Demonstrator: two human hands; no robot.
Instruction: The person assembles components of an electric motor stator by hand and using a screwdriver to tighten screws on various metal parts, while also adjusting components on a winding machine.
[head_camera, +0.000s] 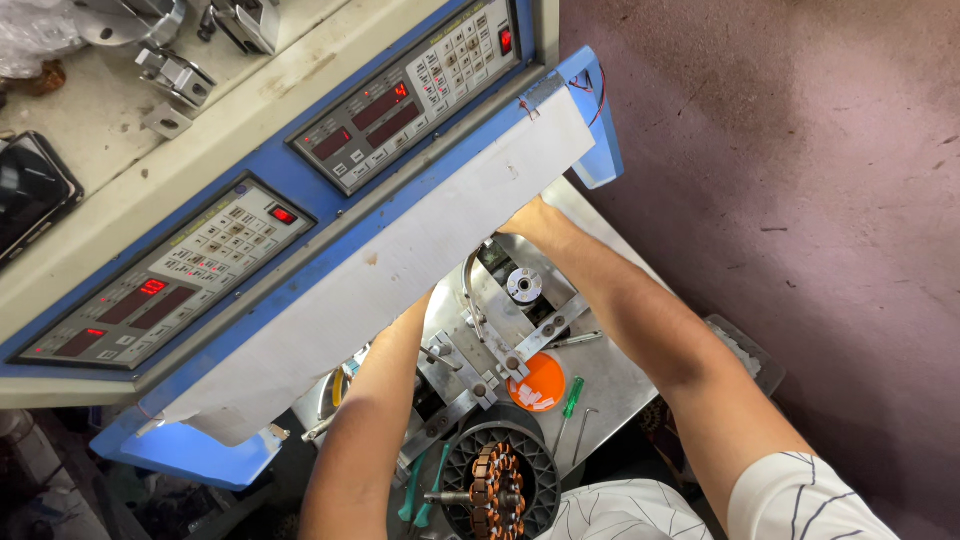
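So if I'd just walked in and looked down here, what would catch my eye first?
Probably the two control panels with glowing red readouts, slanting across the upper left on a blue-edged console. Below it, both forearms reach under the console's white shelf, so the hands are hidden. Lower centre, a round motor part with copper windings sits by an orange disc on the metal work plate.

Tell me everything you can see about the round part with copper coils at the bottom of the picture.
The round part is a dark, ribbed ring that looks like metal or plastic. Inside it, copper-coloured coils stand in a circle around the middle, and a thin metal shaft crosses the centre. It lies flat, open side up, at the lower edge of the metal work plate, between the person's forearms. Its lower rim is cut off by the picture edge. No hand touches it.
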